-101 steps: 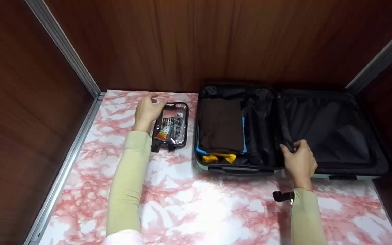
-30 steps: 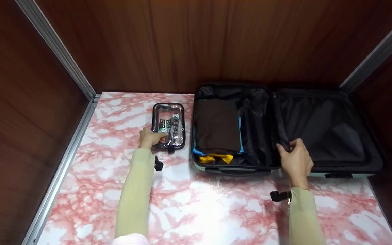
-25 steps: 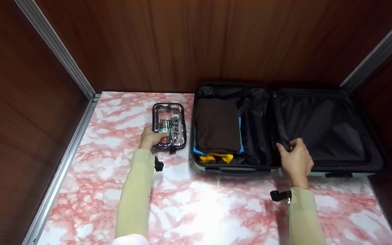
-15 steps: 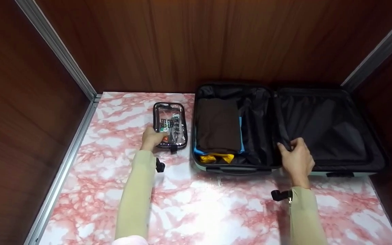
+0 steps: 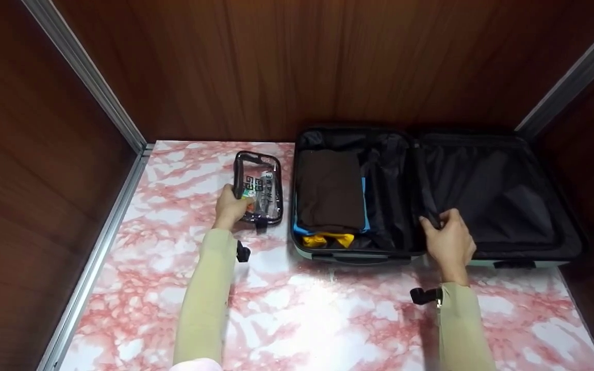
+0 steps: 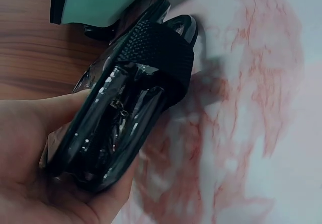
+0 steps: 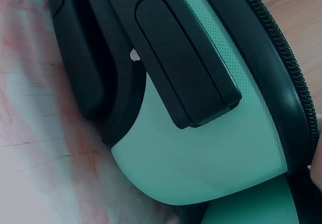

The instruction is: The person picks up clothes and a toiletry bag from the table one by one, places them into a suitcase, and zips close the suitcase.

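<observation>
My left hand (image 5: 231, 207) grips the near-left side of a clear toiletry pouch (image 5: 271, 180) with black edging and printed lettering. Small tubes or packets show through its plastic. In the left wrist view, thumb and fingers clasp the pouch (image 6: 110, 123) from both sides, and its zipper pull is visible. To the right lies an opened mint-green suitcase (image 5: 359, 257) with black lining. My right hand (image 5: 450, 241) pinches the dark lining flap (image 5: 427, 185) near the hinge. The right wrist view mostly shows the mint shell (image 7: 201, 168) and a sliver of finger.
Folded brown clothing (image 5: 330, 190) lies in the suitcase's left half, over something blue (image 5: 367, 221) and something yellow (image 5: 328, 239). Wood-grain panels (image 5: 225, 67) enclose the back and sides of the red-and-white marbled table (image 5: 276, 319).
From the pouch's upper left corner, my left hand has shifted down to its lower left side and taken hold. The pouch is now slightly raised and tilted. My right hand stays at the flap.
</observation>
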`<state>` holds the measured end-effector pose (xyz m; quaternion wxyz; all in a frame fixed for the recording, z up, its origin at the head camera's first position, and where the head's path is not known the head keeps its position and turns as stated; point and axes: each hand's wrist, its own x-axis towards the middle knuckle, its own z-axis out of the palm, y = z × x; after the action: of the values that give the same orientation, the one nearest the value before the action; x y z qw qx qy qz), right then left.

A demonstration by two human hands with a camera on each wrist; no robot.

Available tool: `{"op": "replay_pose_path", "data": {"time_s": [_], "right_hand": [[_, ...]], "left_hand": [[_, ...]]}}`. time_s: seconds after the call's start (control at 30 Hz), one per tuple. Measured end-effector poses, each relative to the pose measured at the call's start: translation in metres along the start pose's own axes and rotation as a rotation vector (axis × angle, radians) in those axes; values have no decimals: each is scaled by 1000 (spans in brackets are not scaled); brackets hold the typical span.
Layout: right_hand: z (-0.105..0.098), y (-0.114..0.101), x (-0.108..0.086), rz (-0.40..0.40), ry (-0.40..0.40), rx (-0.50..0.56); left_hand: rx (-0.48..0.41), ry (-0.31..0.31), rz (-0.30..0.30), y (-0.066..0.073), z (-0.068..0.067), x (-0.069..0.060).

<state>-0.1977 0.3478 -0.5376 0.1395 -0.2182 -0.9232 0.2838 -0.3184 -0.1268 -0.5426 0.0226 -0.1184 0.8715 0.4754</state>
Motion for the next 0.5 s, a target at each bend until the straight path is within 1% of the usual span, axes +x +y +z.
{"op": "replay_pose_path", "data": {"time_s": [0.13, 0.3, 0.5], "right_hand": [[0, 0, 0, 6, -6, -3], [0, 1, 0, 11, -17, -5], [0, 1, -2, -7, -8, 4]], "left_hand": [[7, 18, 39, 2, 1, 1], [-19, 29, 70, 6, 3, 3], [-37, 42, 79, 10, 5, 3]]}}
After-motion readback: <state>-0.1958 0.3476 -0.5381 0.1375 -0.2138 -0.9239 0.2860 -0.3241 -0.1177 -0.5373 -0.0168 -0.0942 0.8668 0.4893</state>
